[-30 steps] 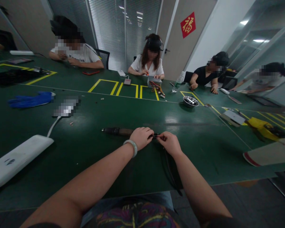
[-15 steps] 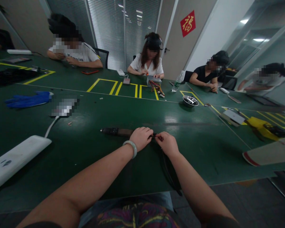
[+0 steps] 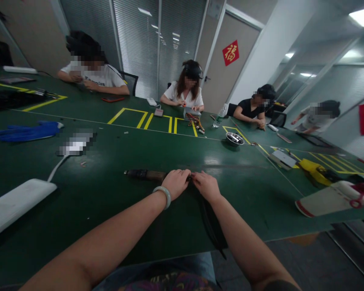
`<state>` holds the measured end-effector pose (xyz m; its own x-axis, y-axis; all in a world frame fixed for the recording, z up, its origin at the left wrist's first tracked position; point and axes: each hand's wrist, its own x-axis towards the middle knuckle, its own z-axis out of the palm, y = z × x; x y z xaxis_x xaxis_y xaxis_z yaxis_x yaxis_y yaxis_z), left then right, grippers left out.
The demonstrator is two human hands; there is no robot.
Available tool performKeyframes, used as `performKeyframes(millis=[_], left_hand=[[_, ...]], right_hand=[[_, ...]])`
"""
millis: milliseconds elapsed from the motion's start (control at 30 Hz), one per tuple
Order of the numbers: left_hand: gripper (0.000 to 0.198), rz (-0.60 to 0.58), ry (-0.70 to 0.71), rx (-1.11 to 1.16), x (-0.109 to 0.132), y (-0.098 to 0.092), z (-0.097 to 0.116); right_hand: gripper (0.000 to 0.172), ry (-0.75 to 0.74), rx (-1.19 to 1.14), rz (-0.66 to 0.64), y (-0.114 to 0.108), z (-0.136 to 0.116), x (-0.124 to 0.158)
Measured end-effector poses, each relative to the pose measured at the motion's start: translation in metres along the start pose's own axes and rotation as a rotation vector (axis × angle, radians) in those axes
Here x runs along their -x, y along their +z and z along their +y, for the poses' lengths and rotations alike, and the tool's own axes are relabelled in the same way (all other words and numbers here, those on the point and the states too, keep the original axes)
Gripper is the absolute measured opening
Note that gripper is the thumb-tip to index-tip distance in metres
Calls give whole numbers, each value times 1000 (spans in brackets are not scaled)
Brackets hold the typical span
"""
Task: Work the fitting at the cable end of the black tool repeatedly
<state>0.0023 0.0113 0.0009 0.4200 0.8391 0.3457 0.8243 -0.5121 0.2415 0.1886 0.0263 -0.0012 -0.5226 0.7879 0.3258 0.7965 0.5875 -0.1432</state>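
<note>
A dark electric screwdriver (image 3: 153,175) with a brownish body lies across the green table, its metal tip pointing left. My left hand (image 3: 176,181), with a pale bangle at the wrist, is closed around the rear part of it. My right hand (image 3: 206,185) meets the left fingertips at the tool's rear end, fingers bent and pressed together there. From under the right hand a black cord (image 3: 210,222) runs down toward the table's near edge. The exact spot that the right fingers grip is mostly hidden.
On the left are a white power bank (image 3: 21,206) with a cable and a blue glove (image 3: 28,131). A metal bowl (image 3: 234,139), a water bottle (image 3: 220,117) and a large cup (image 3: 324,199) stand to the right. Several people sit across the table (image 3: 133,149).
The head view has tilted and shifted slightly, so things sit a little lower and further left. My right hand has moved closer against the left fingertips. The screwdriver keeps its place.
</note>
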Motion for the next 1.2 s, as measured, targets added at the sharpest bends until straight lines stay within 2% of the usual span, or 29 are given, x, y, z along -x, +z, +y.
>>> performKeyframes(millis=[133, 233, 367, 467, 567, 633, 700, 767, 833, 900, 967, 1067, 1200], left_hand=[[17, 20, -4, 17, 1, 1, -1], [25, 74, 49, 52, 3, -1, -2], [34, 157, 111, 97, 10, -10, -8], [35, 186, 74, 128, 16, -18, -18], [37, 204, -22, 141, 18, -20, -26], [39, 186, -69, 150, 19, -19, -28], [42, 132, -81, 162, 18, -16, -28], [46, 62, -83, 172, 16, -11, -27], [50, -6, -105, 170, 14, -6, -27], [55, -77, -146, 165, 12, -1, -29], [60, -154, -181, 157, 11, 3, -33], [66, -243, -179, 139, 13, 9, -38], [68, -265, -156, 103, 15, 13, -39]], right_hand=[[13, -1, 34, -78, 0, 2, -5], [9, 33, 92, -100, -2, -1, -7], [7, 57, 121, -93, -6, -1, -10], [10, 113, 143, -65, -15, 11, -4], [14, 248, 189, -24, -34, 36, 23], [17, 357, 225, 7, -50, 56, 54], [20, 494, 257, 33, -65, 74, 94], [22, 719, 278, 40, -75, 88, 135], [28, 941, 295, 22, -81, 95, 170], [33, 1055, 318, 10, -82, 94, 194], [36, 1071, 348, 13, -82, 91, 206], [38, 1068, 382, 8, -82, 89, 209], [39, 1053, 385, -45, -84, 92, 197]])
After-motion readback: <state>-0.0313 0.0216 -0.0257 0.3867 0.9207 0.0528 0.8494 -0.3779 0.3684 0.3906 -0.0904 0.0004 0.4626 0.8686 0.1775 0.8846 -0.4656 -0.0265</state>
